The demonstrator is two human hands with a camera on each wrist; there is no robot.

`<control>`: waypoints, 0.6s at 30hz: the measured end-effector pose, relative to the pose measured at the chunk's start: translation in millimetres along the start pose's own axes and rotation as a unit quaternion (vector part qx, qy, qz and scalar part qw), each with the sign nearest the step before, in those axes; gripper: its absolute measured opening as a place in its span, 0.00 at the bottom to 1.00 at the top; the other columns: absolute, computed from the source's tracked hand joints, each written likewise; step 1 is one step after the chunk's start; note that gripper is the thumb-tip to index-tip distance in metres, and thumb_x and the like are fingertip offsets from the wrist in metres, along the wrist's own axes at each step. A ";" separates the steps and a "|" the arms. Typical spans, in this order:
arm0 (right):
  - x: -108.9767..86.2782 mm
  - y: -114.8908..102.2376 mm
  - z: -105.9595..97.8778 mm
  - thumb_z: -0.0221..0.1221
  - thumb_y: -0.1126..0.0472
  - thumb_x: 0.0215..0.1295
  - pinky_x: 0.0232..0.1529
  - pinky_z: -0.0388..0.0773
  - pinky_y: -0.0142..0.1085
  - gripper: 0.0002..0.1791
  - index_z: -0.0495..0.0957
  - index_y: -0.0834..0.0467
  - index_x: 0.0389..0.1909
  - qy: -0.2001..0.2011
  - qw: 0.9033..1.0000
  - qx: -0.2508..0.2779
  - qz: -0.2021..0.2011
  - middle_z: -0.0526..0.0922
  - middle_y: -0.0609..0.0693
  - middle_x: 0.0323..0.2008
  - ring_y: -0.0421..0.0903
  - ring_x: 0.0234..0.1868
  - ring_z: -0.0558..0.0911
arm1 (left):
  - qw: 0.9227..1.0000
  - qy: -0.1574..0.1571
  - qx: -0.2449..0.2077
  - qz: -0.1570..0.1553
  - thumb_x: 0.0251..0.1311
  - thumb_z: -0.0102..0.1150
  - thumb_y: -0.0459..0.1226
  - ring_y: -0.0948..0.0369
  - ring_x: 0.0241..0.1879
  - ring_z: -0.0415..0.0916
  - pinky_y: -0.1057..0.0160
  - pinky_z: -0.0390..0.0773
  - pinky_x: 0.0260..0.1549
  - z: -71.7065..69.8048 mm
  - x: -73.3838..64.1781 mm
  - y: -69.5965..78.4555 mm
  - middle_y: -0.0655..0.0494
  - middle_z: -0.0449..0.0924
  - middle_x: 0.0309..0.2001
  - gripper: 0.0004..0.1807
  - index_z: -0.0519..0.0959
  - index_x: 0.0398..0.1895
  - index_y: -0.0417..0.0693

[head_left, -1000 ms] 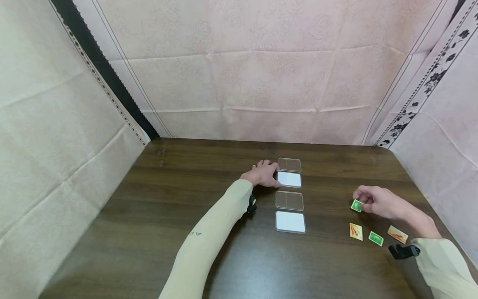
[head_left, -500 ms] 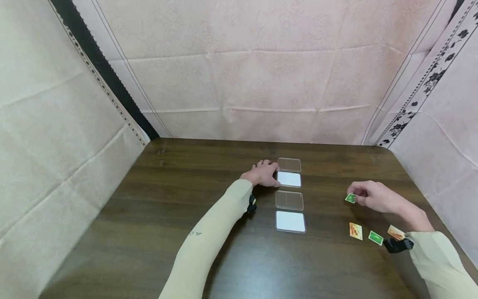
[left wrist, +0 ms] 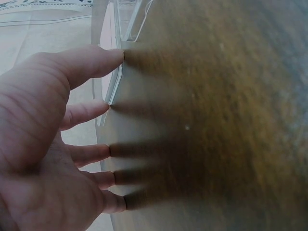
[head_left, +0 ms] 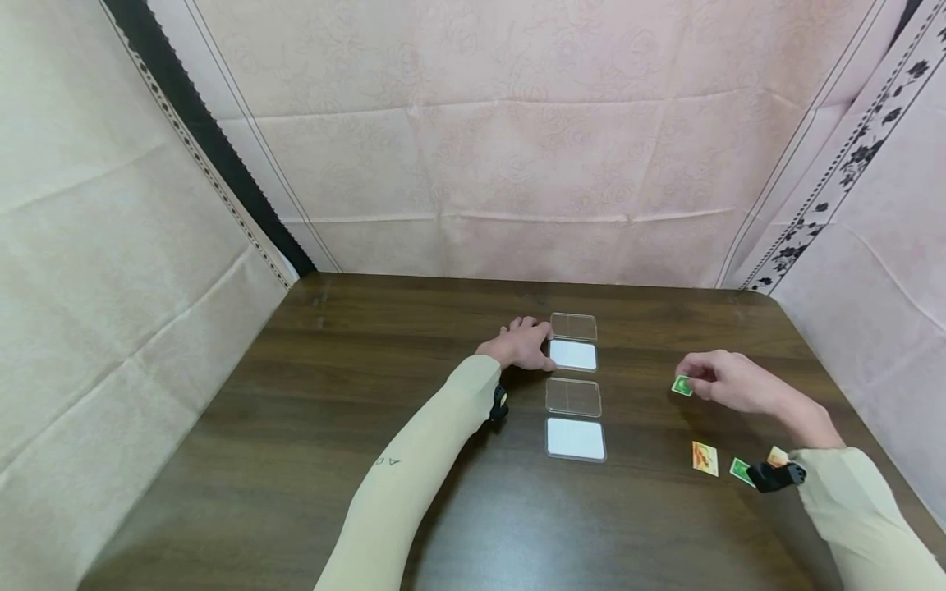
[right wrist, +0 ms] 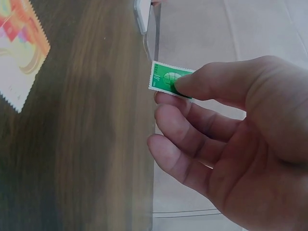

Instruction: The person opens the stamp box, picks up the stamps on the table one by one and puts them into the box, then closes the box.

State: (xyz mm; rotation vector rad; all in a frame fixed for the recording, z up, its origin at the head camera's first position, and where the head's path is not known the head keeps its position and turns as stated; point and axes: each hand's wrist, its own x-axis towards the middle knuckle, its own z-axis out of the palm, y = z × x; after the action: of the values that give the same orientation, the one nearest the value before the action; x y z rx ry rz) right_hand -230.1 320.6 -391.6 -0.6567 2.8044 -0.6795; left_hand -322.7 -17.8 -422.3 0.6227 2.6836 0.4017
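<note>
Between thumb and fingertips, my right hand (head_left: pixel 742 384) pinches a green postage stamp (right wrist: pixel 166 77) with perforated white edges, held above the table. My left hand (head_left: pixel 521 343) lies spread at the left side of the far open clear plastic case. Its thumb (left wrist: pixel 98 65) and index finger touch the edge of that case's white-lined half (head_left: pixel 572 355), while the other fingertips rest on the table. An orange stamp (head_left: pixel 705 458) and a second green stamp (head_left: pixel 740 470) lie below the right hand. Another orange stamp (head_left: pixel 778 456) is partly covered by the right wrist camera.
Nearer than the far case lies a second open case, with a clear lid (head_left: pixel 573 397) and a white-lined half (head_left: pixel 576 439). The far case's clear lid (head_left: pixel 573 326) is behind its white half. Patterned cloth (head_left: pixel 480 164) walls stand round the dark wooden table (head_left: pixel 332 460).
My right hand has lifted the green stamp and moved left and farther from me with it. Its wrist camera now covers part of the lying stamps. The left hand stays put.
</note>
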 end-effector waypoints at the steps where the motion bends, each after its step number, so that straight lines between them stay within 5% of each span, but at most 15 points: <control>1: 0.7 -0.8 0.0 0.59 0.67 0.64 0.24 0.68 0.30 0.07 0.80 0.54 0.40 0.001 1.000 -0.001 0.000 0.79 0.46 0.27 0.34 0.25 0.70 | 1.000 0.000 0.000 -0.001 0.62 0.60 0.54 0.46 0.76 0.46 0.39 0.48 0.73 0.1 0.0 0.1 0.48 0.55 0.73 0.30 0.67 0.64 0.58; 18: 19.0 -16.2 1.0 0.61 0.65 0.63 0.26 0.69 0.30 0.04 0.80 0.54 0.37 0.013 1.000 -0.015 -0.007 0.78 0.42 0.26 0.36 0.26 0.72 | 1.000 0.004 0.008 0.001 0.62 0.60 0.54 0.46 0.75 0.48 0.40 0.50 0.72 1.3 -0.5 0.3 0.49 0.56 0.73 0.30 0.66 0.64 0.58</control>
State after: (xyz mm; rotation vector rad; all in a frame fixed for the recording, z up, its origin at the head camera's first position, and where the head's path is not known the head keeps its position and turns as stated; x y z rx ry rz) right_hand -240.6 298.6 -386.2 -0.6792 2.8416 -0.6533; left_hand -321.7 -17.5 -423.2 0.6306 2.6963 0.3851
